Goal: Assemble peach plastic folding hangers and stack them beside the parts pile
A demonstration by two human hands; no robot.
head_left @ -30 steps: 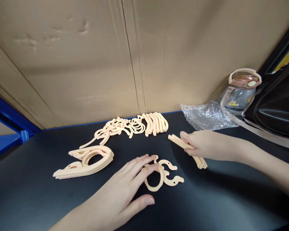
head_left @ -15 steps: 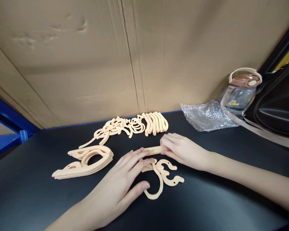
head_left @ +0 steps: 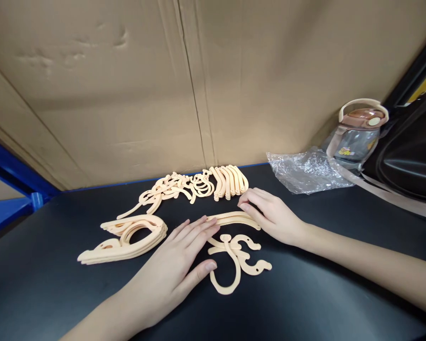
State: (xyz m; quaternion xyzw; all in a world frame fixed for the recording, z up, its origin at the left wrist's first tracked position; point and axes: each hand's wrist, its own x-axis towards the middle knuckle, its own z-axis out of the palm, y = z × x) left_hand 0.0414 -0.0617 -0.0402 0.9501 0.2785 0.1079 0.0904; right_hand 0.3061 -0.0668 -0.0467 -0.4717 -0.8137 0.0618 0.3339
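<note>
Two curved beige plastic hanger arms [head_left: 234, 218] lie side by side on the black table. My left hand [head_left: 190, 251] is stretched flat, its fingertips resting over their left end. My right hand [head_left: 270, 213] hovers by their right end with loosely bent fingers, and I see nothing held in it. Just below lie a beige hook [head_left: 226, 290] and two curvy hanger pieces with small holes [head_left: 255, 269], overlapping. To the left of my left hand sits a stack of folded hangers [head_left: 142, 251].
Along the back of the table [head_left: 315, 293] are a heap of loose hooks and curved pieces [head_left: 173, 187] and a row of hanger arms [head_left: 230, 181]. A clear plastic bag [head_left: 305, 173], a strapped water bottle [head_left: 355, 142] and a black bag [head_left: 412, 147] stand at right. Cardboard [head_left: 128, 94] rises behind.
My right hand has let go of the hanger arms and lifted slightly up and right. Their right ends now show. My left hand has shifted slightly left, uncovering more of the hook.
</note>
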